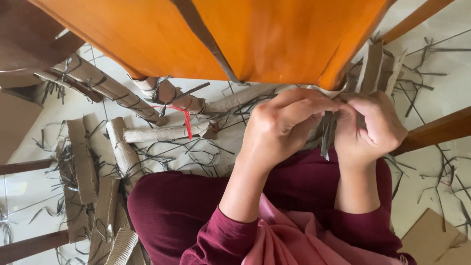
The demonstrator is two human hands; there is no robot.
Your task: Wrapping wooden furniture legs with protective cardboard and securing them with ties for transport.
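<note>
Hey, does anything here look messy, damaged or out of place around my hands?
Yes. Thin grey cardboard shreds litter the white floor all around. Rolled cardboard tubes lie scattered at odd angles, one tied with red string. Both the left hand and right hand pinch a frayed strip bundle beneath the orange chair.

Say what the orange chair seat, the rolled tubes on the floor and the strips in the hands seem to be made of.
Chair seat: likely varnished wood, glossy with grain streaks. Rolled tubes: apparently cardboard, matte brown with a ribbed face. Strips pinched between left hand and right hand: probably thin grey card or paper, flat and limp.
</note>
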